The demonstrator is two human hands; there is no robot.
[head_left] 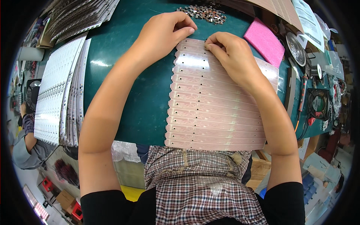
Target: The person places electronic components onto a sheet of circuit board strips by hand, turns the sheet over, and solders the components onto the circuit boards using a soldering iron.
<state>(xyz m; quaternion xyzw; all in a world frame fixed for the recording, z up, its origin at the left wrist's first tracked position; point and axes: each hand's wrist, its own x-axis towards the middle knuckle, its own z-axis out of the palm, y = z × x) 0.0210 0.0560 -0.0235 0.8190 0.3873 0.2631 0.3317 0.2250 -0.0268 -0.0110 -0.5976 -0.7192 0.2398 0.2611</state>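
Note:
A pinkish panel of long parallel strips (217, 108), with small dark holes and a scalloped left edge, lies on the green table in front of me. Above its far left corner is my left hand (165, 33), thumb and forefinger brought together; anything between them is too small to make out. My right hand (236, 54) reaches over the panel's far strip, its fingertips pinched close to the strip's surface. Whatever that pinch holds is hidden. Just beyond the hands lies a heap of small metallic parts (206, 14).
Stacks of white strip panels (60, 86) and silvery sheets (80, 17) fill the left side. At right are a pink foam pad (265, 42), a round metal dish (295, 48), a soldering iron (302, 93) and a black fan (318, 103). Another person (30, 140) sits at far left.

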